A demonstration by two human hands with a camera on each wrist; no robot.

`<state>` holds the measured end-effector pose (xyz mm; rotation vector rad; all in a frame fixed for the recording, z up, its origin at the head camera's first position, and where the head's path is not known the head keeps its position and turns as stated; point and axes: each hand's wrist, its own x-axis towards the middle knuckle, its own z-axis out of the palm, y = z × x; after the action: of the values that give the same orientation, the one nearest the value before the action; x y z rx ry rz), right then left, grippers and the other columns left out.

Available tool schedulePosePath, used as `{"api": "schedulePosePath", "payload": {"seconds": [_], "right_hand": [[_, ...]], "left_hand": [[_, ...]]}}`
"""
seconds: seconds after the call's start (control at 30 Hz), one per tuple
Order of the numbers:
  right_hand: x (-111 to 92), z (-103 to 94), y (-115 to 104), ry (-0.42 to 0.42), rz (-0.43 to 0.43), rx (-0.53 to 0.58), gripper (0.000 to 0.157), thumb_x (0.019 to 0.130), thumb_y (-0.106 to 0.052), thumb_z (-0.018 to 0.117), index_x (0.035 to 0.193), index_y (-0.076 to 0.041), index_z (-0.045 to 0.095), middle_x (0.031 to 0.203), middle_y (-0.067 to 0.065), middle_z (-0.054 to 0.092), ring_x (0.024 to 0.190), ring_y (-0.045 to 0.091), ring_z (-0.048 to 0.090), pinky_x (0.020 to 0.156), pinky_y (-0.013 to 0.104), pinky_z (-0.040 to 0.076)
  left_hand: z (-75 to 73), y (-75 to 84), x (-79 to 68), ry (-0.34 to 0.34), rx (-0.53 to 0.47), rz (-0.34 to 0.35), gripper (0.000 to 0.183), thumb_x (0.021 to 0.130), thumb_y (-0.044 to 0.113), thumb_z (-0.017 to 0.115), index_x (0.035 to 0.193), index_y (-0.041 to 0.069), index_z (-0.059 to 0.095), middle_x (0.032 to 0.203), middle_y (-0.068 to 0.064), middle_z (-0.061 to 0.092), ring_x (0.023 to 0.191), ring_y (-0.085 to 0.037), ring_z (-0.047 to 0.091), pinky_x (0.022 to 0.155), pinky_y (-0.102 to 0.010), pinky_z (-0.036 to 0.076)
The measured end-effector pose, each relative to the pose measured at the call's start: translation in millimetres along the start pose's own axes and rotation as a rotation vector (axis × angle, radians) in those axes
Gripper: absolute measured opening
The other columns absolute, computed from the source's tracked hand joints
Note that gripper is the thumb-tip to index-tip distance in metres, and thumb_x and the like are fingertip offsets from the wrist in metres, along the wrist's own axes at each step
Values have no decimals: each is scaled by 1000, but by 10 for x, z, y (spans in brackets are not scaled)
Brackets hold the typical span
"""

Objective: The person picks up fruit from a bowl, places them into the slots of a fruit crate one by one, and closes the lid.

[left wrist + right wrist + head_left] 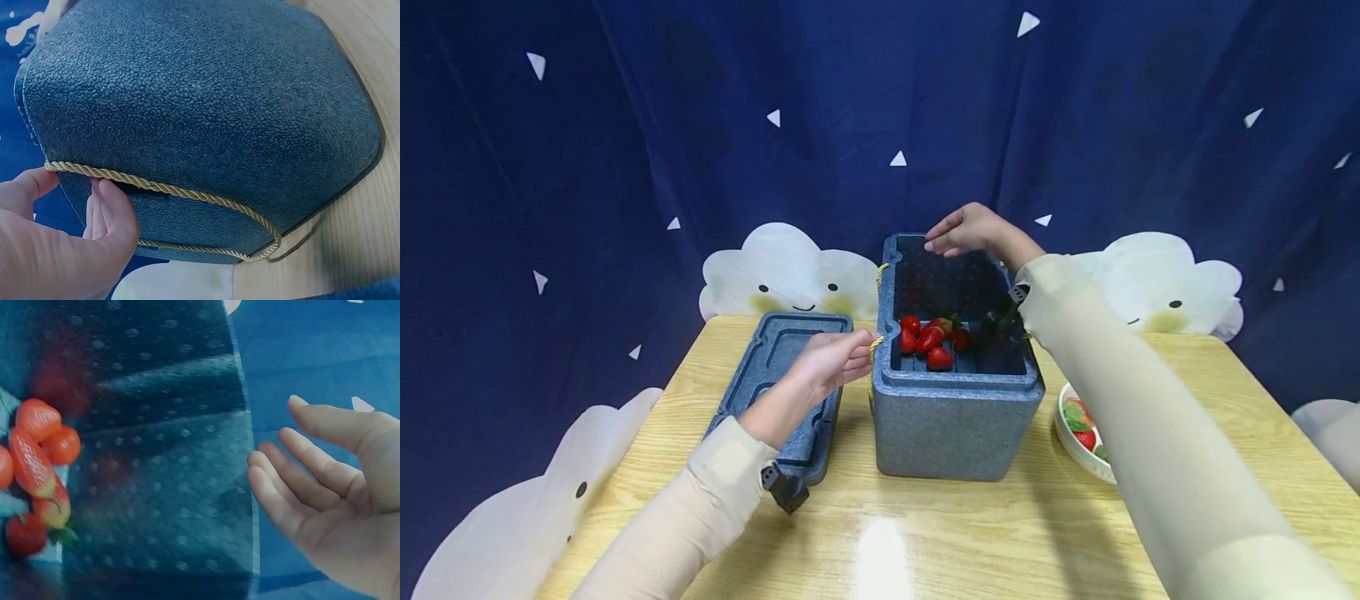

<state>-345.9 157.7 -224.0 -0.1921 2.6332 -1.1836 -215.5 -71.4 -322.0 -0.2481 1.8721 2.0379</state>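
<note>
A dark grey foam box (951, 433) stands lidless on the table, a twisted yellow cord (215, 199) looped along its left side. Several red strawberries (929, 337) lie together on its floor, toward the left. My left hand (835, 358) is at the box's left wall; its thumb and fingertips touch the side near the rim, right by the cord. Over the far end of the box hovers my right hand (966, 231), fingers loosely extended and nothing held. In the right wrist view, that hand (331, 494) shows an empty palm beside the box's edge.
The box's grey lid (797, 450) lies on the table to the left, partly behind my left forearm. To the right, a white bowl (1078, 454) with more strawberries is partly covered by my right sleeve (1142, 433). A dark blue curtain (850, 75) hangs behind the table.
</note>
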Motion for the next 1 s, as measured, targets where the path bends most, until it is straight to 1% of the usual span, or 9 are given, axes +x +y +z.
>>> {"api": "schedulePosePath", "payload": {"seconds": [0.1, 0.2, 0.33, 0.47, 0.6, 0.73, 0.83, 0.97, 1.0], "right_hand": [[-78, -90, -51, -3, 0, -7, 37, 92, -22, 64, 123, -3, 62, 129, 16, 61, 118, 31, 58, 107, 41, 47], [-174, -197, -73, 6, -8, -41, 39, 92, -26, 64, 125, -5, 62, 130, 16, 60, 117, 28, 58, 107, 41, 47], [-323, -321, -35, 31, -27, -77, 42, 91, -28, 65, 126, -6, 61, 131, 16, 59, 112, 26, 60, 107, 41, 47], [-487, -398, 76, 60, -43, -96, 42, 90, -28, 66, 126, -5, 61, 132, 17, 59, 116, 30, 60, 110, 45, 44], [-675, -428, 246, 97, -66, -125, 40, 90, -27, 67, 123, -4, 63, 127, 17, 63, 112, 30, 63, 109, 50, 43], [-854, -442, 483, 126, -85, -162, 38, 89, -27, 68, 120, -4, 65, 122, 15, 66, 109, 27, 62, 104, 51, 47], [-963, -460, 701, 150, -103, -189, 38, 89, -29, 69, 118, -5, 66, 118, 14, 68, 107, 24, 62, 98, 45, 51], [-1069, -488, 998, 175, -102, -224, 38, 88, -30, 70, 116, -4, 67, 112, 13, 71, 98, 16, 65, 86, 27, 52], [-1090, -492, 1065, 175, -94, -229, 38, 87, -29, 70, 115, -4, 67, 112, 13, 71, 97, 15, 65, 85, 24, 52]], "left_hand": [[-6, -6, 14, 5, 4, -1, 42, 91, 14, 55, 130, -2, 54, 120, -14, 63, 87, -8, 64, 104, -36, 50], [-20, -5, 29, 8, 5, 1, 43, 91, 14, 55, 131, -3, 53, 123, -15, 62, 87, -8, 64, 103, -35, 50], [-46, 6, 48, 18, 10, 8, 44, 91, 14, 55, 131, -3, 52, 113, -12, 64, 84, -7, 64, 100, -34, 52], [-77, 15, 56, 20, 8, 9, 45, 90, 14, 56, 131, -4, 52, 101, -6, 64, 81, -6, 63, 97, -31, 54], [-101, 20, 46, 26, 8, -2, 45, 90, 15, 56, 131, -2, 52, 97, -3, 62, 80, -6, 63, 97, -31, 54], [-122, 18, 39, 21, 13, -6, 45, 91, 16, 56, 131, -2, 52, 99, -3, 62, 81, -6, 63, 100, -32, 53], [-132, 26, 34, 13, 14, -6, 44, 92, 16, 55, 132, -2, 51, 104, -5, 63, 82, -6, 63, 102, -34, 51], [-139, 46, 23, 7, 17, -4, 45, 93, 17, 55, 133, -2, 51, 113, -9, 61, 83, -6, 64, 105, -36, 49], [-139, 49, 21, 6, 17, -4, 45, 93, 17, 55, 133, -2, 50, 115, -10, 61, 84, -7, 64, 105, -37, 49]]}}
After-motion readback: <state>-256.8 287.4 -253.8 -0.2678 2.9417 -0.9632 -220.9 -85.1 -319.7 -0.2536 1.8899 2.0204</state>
